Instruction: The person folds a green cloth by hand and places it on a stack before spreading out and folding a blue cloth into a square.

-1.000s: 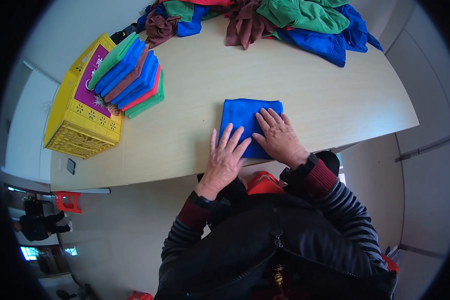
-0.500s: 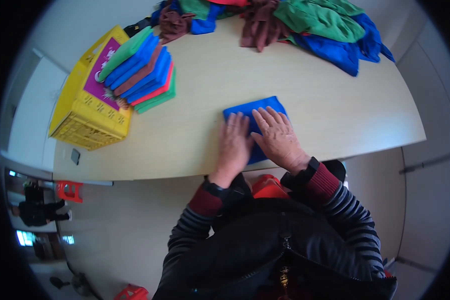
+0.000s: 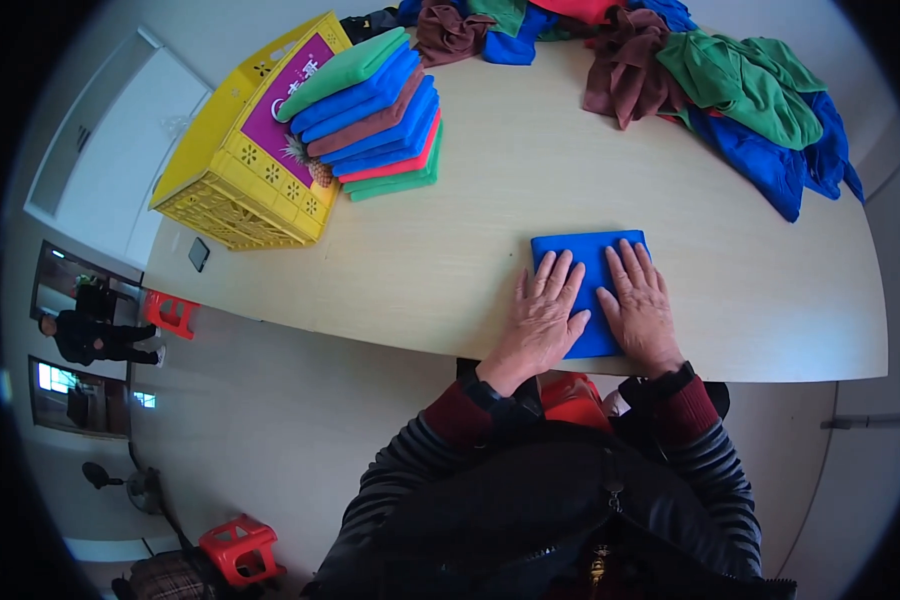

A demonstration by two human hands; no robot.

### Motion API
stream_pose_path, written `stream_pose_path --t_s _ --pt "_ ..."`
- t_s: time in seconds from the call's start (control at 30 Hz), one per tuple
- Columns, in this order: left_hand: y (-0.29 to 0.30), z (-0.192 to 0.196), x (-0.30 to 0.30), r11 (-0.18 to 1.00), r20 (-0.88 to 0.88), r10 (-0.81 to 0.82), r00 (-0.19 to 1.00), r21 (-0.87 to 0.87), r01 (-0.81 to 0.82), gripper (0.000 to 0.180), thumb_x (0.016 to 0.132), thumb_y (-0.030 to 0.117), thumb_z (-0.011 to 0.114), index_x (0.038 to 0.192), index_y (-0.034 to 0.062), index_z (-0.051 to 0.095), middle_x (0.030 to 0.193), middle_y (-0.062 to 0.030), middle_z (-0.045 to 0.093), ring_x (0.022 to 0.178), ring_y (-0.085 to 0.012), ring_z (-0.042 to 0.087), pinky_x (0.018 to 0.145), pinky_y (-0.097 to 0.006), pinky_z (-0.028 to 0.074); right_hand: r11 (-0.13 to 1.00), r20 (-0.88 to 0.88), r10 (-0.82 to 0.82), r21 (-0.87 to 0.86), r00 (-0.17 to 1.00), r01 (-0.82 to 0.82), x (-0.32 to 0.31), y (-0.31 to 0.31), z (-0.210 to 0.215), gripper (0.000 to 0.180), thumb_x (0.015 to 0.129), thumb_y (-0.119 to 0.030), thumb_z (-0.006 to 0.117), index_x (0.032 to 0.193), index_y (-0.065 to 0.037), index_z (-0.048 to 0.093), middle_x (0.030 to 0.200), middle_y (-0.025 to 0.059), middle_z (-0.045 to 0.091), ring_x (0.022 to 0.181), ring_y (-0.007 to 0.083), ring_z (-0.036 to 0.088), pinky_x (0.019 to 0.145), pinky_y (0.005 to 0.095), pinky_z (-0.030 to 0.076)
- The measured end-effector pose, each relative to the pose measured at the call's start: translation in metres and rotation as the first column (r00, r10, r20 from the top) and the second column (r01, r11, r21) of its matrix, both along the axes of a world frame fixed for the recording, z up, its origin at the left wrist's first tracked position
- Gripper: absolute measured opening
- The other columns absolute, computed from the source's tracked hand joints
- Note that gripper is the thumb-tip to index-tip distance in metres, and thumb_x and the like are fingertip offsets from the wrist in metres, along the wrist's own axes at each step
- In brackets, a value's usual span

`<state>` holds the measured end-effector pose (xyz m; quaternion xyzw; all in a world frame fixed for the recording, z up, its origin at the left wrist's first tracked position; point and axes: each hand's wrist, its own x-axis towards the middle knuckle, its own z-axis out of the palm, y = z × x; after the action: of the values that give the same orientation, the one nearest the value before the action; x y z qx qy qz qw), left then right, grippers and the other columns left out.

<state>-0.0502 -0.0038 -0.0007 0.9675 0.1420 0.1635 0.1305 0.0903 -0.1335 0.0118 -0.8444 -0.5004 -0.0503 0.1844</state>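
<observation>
A blue cloth (image 3: 592,262), folded into a neat rectangle, lies flat near the table's front edge. My left hand (image 3: 544,322) rests palm down on its left side, fingers stretched out. On its right side my right hand (image 3: 642,312) lies flat too, fingers pointing away from me. Neither hand grips anything. Toward the far left stands a stack of folded cloths (image 3: 375,125) in green, blue, brown and red, leaning against a yellow crate.
The yellow plastic crate (image 3: 270,205) stands at the table's left, with a phone (image 3: 199,254) beside it. Crumpled cloths (image 3: 745,95) are heaped along the far edge. Red stools (image 3: 240,550) stand on the floor. A person (image 3: 95,337) is in the background at left.
The whole view has shifted, with the table's contents now further right in the picture. Both hands have spread apart on the blue cloth, and the left one is no longer blurred.
</observation>
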Motion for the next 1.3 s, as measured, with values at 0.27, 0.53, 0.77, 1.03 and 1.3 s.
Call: stream_pose_path --t_s 0.27,0.53,0.77,1.03,1.3 --pt "0.002 0.001 0.0 1.0 0.026 -0.003 1.0 0.019 0.003 0.068 0.099 0.038 0.058 0.155 0.0056 0.037 0.162 -0.0154 0.032 0.152 -0.0346 0.026 0.12 -0.06 0.023 0.993 0.004 -0.096 -0.075 0.995 0.096 0.003 -0.013 0.008 0.058 0.103 -0.034 0.051 0.153 -0.007 0.041 0.162 0.0146 0.035 0.151 0.0366 0.029 0.124 0.0484 0.021" --pt "-0.001 -0.002 -0.001 0.998 0.017 -0.003 1.0 0.067 0.001 0.067 0.097 0.035 0.06 0.153 0.0054 0.039 0.163 -0.0146 0.031 0.152 -0.0338 0.026 0.12 -0.06 0.023 0.999 0.059 0.004 -0.053 0.998 -0.001 -0.012 0.009 0.012 0.057 0.104 -0.036 0.049 0.153 -0.008 0.042 0.161 0.0136 0.037 0.151 0.0343 0.028 0.124 0.0483 0.019" --pt "0.0 -0.006 -0.001 0.998 0.02 -0.014 1.0 0.063 0.013 0.069 0.097 0.036 0.06 0.154 0.0054 0.037 0.164 -0.014 0.03 0.152 -0.033 0.025 0.12 -0.061 0.022 0.999 0.043 0.031 -0.026 0.999 -0.03 -0.009 0.011 -0.001 0.058 0.104 -0.04 0.045 0.151 -0.006 0.045 0.16 0.0142 0.039 0.151 0.0338 0.029 0.124 0.0487 0.019" --pt "0.01 0.003 -0.024 0.995 -0.032 -0.087 0.996 -0.043 0.086 0.074 0.098 0.043 0.059 0.156 0.0048 0.033 0.165 -0.0147 0.026 0.153 -0.0344 0.022 0.119 -0.063 0.02 0.999 0.047 0.045 -0.022 0.998 -0.044 -0.007 0.009 -0.002 0.057 0.103 -0.038 0.048 0.153 -0.009 0.043 0.16 0.0145 0.039 0.151 0.0348 0.028 0.124 0.0489 0.02" --pt "0.012 -0.006 -0.027 0.991 -0.024 -0.108 0.994 -0.075 0.106 0.077 0.098 0.041 0.06 0.158 0.0055 0.028 0.167 -0.014 0.022 0.154 -0.0354 0.02 0.12 -0.063 0.019 0.997 0.018 0.02 -0.079 1.0 -0.019 -0.038 0.017 0.004 0.058 0.103 -0.038 0.049 0.153 -0.009 0.043 0.159 0.0154 0.039 0.151 0.0355 0.029 0.123 0.0522 0.02"
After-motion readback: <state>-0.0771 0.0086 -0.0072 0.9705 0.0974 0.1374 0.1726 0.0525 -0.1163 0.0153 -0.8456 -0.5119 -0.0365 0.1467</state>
